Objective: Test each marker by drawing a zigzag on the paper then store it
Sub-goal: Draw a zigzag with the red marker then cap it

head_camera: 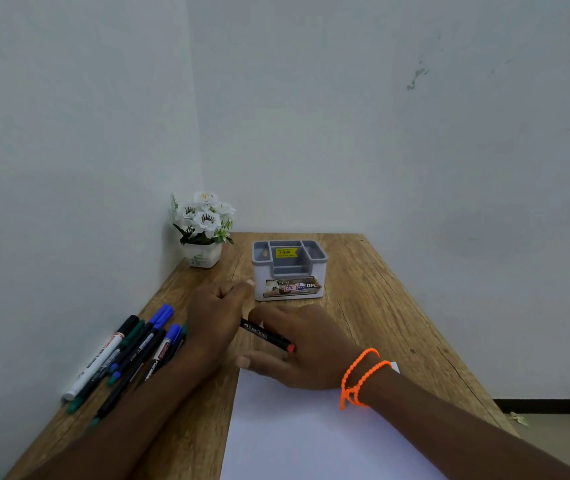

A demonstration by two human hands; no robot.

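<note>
A black marker with a red end lies slanted between my two hands, just above the top edge of the white paper. My right hand, with orange bands on its wrist, grips the marker's red-ended half. The fingers of my left hand are curled at the marker's other end, which disappears into that hand. A grey and white desk organizer with several compartments stands right behind my hands. Several more markers, blue, green, black and white, lie in a pile at the table's left edge.
A small white pot of white flowers stands in the back left corner against the wall. The wooden table has walls on its left and far sides, and its right edge drops to the floor.
</note>
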